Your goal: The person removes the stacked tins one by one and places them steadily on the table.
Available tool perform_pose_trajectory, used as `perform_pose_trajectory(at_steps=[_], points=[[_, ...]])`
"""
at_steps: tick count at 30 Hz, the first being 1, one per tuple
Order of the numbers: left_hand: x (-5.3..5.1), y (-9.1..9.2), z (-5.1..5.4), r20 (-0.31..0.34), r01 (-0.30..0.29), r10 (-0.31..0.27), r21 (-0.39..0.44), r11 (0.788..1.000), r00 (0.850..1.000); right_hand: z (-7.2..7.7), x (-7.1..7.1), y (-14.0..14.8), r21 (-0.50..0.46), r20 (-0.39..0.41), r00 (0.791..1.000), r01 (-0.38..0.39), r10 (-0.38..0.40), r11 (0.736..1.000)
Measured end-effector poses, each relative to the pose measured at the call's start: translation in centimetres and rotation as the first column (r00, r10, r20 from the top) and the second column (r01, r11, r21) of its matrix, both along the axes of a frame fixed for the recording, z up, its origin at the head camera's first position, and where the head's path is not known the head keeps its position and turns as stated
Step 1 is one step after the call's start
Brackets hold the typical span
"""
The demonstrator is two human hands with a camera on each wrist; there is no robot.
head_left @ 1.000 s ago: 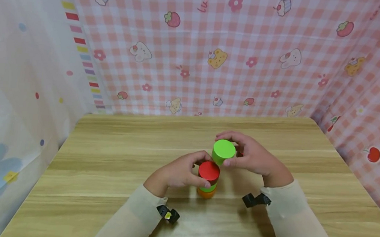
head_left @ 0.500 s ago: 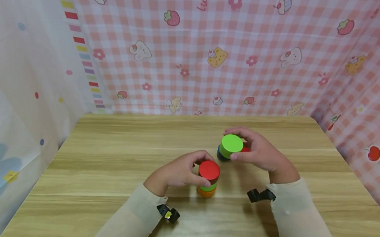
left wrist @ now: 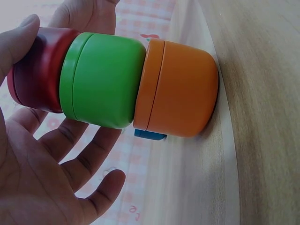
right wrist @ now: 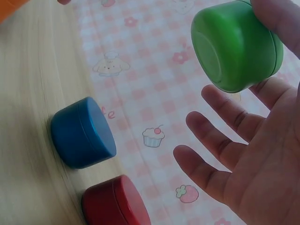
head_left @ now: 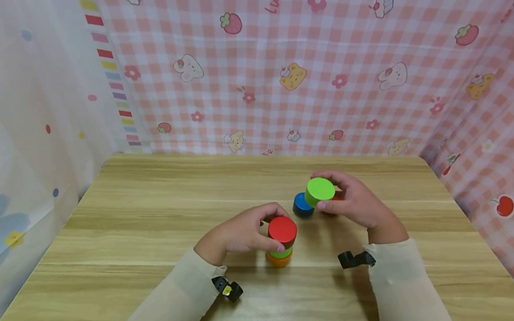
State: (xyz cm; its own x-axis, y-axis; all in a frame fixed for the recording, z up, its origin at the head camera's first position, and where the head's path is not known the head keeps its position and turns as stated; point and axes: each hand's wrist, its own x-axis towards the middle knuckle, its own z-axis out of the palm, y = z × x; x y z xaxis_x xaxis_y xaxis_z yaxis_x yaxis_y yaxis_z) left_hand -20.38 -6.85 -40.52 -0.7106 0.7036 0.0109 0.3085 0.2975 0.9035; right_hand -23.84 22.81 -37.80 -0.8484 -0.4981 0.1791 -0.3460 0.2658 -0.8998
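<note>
A stack of three round tins stands on the table: a red tin (head_left: 282,230) on top, a green tin (left wrist: 104,79) in the middle and an orange tin (left wrist: 180,89) at the bottom. My left hand (head_left: 246,231) grips the red one between thumb and fingers. My right hand (head_left: 354,202) pinches another green tin (head_left: 320,191) by its sides, held in the air. Below it, a blue tin (right wrist: 83,133) and a second red tin (right wrist: 116,204) stand side by side on the table, the red one partly hidden by the right hand in the head view.
The wooden table (head_left: 142,211) reaches back to a pink checked cloth (head_left: 248,52). A white patterned cloth (head_left: 24,89) hangs at the left, and more checked cloth (head_left: 504,167) at the right. Each sleeve cuff carries a small black device.
My right hand has moved right and back with the green tin, away from the stack, and the blue tin has come into view. My left hand has stayed on the stacked red tin.
</note>
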Motion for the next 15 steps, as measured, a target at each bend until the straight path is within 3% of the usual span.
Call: perform_pose_trajectory(at_steps=[15], points=[[0.1,0.0,0.1,0.023,-0.020,0.021,-0.021,1.000,1.000,-0.8,-0.8,1.8,0.027,0.058,0.989,0.134,-0.135,0.991]])
